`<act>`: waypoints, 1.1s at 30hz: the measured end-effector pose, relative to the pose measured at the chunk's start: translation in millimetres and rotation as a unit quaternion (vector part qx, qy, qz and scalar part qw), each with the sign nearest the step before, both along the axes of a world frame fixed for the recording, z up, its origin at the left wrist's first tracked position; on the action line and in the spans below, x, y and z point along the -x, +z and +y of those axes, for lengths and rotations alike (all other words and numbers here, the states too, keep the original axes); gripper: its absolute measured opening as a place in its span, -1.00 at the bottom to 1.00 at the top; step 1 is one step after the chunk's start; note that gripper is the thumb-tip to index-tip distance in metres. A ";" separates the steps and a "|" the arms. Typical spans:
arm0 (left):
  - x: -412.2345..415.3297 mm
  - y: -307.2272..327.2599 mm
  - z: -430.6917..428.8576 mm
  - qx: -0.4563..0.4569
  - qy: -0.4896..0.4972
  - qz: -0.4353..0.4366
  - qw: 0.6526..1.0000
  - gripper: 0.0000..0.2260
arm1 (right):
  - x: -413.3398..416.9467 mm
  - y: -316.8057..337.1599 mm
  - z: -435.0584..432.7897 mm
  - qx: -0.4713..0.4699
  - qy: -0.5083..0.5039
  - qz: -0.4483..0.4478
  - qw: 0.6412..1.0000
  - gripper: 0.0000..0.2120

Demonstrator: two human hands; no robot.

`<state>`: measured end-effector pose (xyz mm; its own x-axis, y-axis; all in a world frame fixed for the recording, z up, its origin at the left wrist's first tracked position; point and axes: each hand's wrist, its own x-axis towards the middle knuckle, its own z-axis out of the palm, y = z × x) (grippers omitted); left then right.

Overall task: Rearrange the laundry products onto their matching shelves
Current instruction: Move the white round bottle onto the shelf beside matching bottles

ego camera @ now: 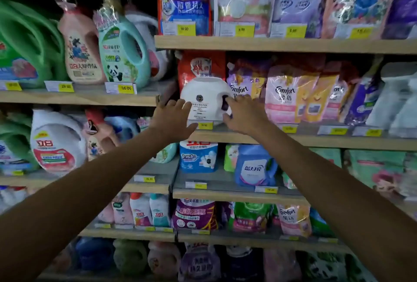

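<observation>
Wooden store shelves (pixel 293 45) held a white rounded plastic jug (pixel 203 94), pink Comfort pouches (pixel 279 96) at its three o'clock, the left hand (pixel 172 118) pressing straight-fingered at nine o'clock, the right hand (pixel 242 115) curled round its handle side.

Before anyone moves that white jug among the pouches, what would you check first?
1. Left hand touches the white jug on its left side: ok.
2. Right hand is at the jug's handle side: ok; whether its grip is firm: cannot tell.
3. Jug is upright: ok.
4. Jug matches its neighbours: not ok; a Comfort pouch is beside it and a red pouch behind.
5. Free gap on the bottle shelf to the left: cannot tell.
</observation>
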<state>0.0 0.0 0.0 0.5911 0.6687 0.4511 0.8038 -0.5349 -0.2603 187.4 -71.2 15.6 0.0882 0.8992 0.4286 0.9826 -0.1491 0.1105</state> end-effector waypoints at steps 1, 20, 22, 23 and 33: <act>-2.5 -1.6 7.7 0.007 0.009 -0.006 1.000 -0.41 | -1.8 -1.5 8.7 0.004 -0.007 0.001 1.000 -0.50; -58.1 -49.9 179.8 0.389 -0.195 -0.496 0.752 -0.16 | -53.2 -58.6 176.1 -0.096 0.023 0.542 0.835 0.22; -58.0 -52.7 191.1 0.399 -0.218 -0.485 0.748 -0.11 | -59.7 -64.6 179.8 -0.082 0.025 0.558 0.825 0.28; -57.2 -52.4 195.9 0.410 -0.225 -0.482 0.741 -0.09 | -61.4 -65.9 180.8 -0.071 0.019 0.569 0.819 0.28; -56.2 -46.8 201.5 0.455 -0.243 -0.531 0.672 -0.14 | -51.1 -62.3 172.4 -0.129 0.060 0.594 0.792 0.07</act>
